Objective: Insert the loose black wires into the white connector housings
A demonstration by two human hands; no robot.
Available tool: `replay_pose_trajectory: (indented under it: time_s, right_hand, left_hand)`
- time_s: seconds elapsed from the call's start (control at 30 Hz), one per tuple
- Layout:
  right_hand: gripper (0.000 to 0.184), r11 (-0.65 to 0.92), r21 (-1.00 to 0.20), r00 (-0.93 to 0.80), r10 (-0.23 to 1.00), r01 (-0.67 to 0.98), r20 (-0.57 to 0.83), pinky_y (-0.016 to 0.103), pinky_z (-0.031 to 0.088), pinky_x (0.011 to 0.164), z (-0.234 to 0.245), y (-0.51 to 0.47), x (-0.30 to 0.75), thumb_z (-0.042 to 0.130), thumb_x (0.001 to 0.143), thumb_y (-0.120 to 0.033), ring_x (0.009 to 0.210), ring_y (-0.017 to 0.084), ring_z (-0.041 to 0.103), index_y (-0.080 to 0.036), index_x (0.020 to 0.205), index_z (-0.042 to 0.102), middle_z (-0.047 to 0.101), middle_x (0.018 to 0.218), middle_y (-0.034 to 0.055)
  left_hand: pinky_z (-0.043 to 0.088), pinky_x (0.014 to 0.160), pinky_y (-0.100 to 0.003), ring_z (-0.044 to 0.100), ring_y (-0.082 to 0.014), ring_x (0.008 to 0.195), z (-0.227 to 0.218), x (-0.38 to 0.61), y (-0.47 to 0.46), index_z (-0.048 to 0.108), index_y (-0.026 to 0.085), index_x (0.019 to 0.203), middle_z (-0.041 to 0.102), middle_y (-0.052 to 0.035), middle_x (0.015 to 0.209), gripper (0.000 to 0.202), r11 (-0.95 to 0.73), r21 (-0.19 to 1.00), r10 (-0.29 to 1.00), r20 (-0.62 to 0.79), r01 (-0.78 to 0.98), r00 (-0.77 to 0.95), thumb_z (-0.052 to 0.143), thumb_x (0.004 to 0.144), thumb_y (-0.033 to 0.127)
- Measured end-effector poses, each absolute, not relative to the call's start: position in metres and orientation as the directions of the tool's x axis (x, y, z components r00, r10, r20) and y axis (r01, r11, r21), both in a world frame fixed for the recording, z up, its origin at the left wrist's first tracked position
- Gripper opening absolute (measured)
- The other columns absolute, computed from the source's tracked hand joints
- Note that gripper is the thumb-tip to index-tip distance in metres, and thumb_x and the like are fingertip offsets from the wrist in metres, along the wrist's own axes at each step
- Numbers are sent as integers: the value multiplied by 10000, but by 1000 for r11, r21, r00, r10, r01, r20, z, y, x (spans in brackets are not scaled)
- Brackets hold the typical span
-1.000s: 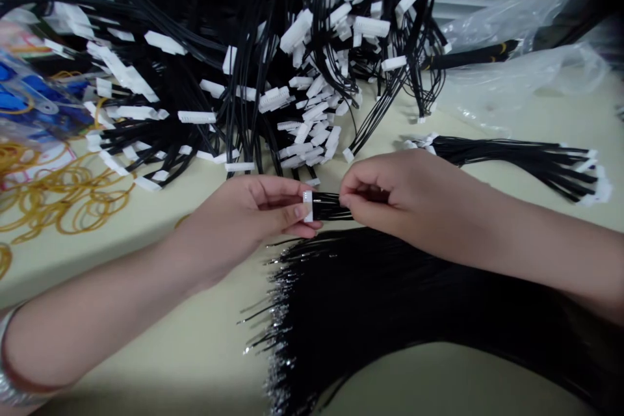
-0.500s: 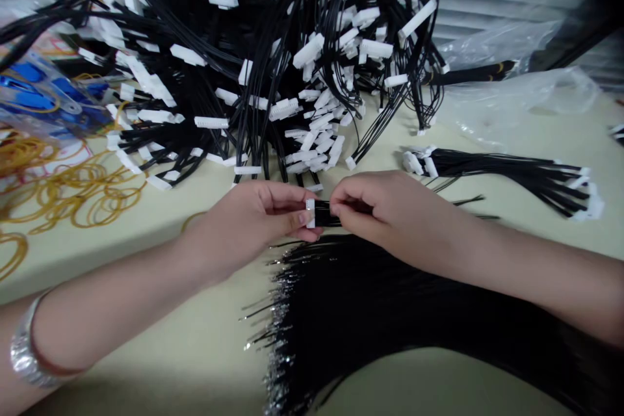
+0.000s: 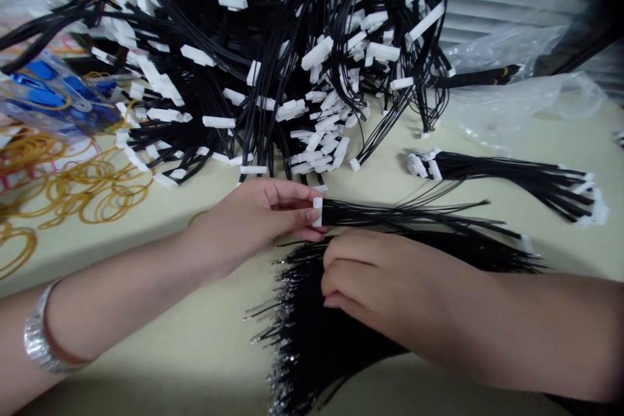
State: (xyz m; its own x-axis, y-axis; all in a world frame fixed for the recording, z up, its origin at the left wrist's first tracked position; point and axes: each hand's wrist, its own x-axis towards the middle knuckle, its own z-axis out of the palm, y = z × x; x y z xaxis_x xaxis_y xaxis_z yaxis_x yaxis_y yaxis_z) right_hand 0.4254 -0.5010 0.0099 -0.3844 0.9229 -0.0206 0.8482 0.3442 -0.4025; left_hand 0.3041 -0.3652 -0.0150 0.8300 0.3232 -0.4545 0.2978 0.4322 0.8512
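Between thumb and fingers, my left hand (image 3: 273, 211) pinches a small white connector housing (image 3: 318, 212). Several black wires (image 3: 380, 211) run out of the housing to the right, their far ends lying on the table. My right hand (image 3: 361, 273) rests over a thick spread of loose black wires (image 3: 312, 331), fingers curled inward. Whether a wire is between those fingertips is hidden. The loose wires have shiny metal terminals (image 3: 283, 338) along their left ends.
A large heap of black wire harnesses with white connectors (image 3: 316, 52) fills the back. One bundled harness group (image 3: 507, 175) lies to the right, near a clear plastic bag (image 3: 526, 110). Yellow rubber bands (image 3: 97, 188) and a bag of blue tools (image 3: 58, 91) are at the left.
My right hand has let go of the wires behind the connector and moved down onto the loose wire pile. My left hand still holds the connector; the view has shifted slightly.
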Motion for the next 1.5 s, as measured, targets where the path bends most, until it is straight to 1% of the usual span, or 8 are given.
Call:
replay_pose_trajectory:
  time_s: [0.23,0.33,0.47,0.6,0.73,1.03,1.27,1.5]
  right_hand:
    - [142,94,-529,-244,944,843,-222,201,366,659,30,-493,429,504,834,-120,716,78,498,-141,751,617,586,780,-5]
    - [116,-32,-480,-128,947,877,-296,205,346,592,36,-493,432,491,837,-145,645,78,495,-146,762,579,583,725,-12]
    - [111,-221,-334,107,939,916,-326,203,248,428,43,-496,440,419,838,-204,477,68,451,-182,777,509,539,600,-37]
    - [161,-188,-320,95,954,928,-284,195,245,400,44,-496,452,390,835,-252,443,50,436,-191,722,488,532,577,-53]
    - [216,-143,-307,66,967,941,-248,188,241,388,43,-491,458,396,830,-244,420,38,392,-177,648,492,509,544,-51]
    - [213,-186,-321,126,972,929,-198,185,248,383,45,-489,461,427,802,-235,413,37,388,-176,615,511,507,516,-60]
    - [163,-105,-319,109,994,942,-5,185,260,422,43,-490,459,478,735,-166,462,35,409,-166,588,549,511,534,-50]
    - [152,46,-192,-7,980,980,198,218,294,493,38,-493,459,476,740,-124,534,62,441,-149,614,559,535,595,-21]
  left_hand:
    - [535,638,-128,654,-94,683,-13,304,-364,630,138,908,661,-20,781,252,443,836,336,-490,324,804,704,677,206]
    - [545,690,-148,657,-97,715,-15,304,-362,618,134,931,666,-31,824,303,430,843,322,-478,323,817,723,653,192]
    - [550,739,-173,657,-105,757,-16,303,-362,588,129,968,668,-57,875,376,388,859,309,-462,333,832,750,633,189]
    - [545,703,-153,649,-85,698,-10,305,-364,582,130,918,664,-29,799,307,368,852,331,-494,372,804,727,648,149]
    - [547,726,-155,659,-101,750,-6,306,-365,577,132,899,668,-30,810,275,366,840,327,-519,400,790,716,662,139]
    - [551,686,-120,668,-113,741,-4,307,-365,583,121,892,676,-44,784,258,455,802,325,-555,388,766,700,663,93]
    - [551,671,-101,666,-91,712,20,312,-374,554,105,884,657,-8,714,186,488,761,360,-622,428,695,572,732,-1]
    - [556,649,-105,665,-97,691,10,310,-370,566,92,901,658,-20,720,208,519,766,345,-595,380,726,588,717,-2]
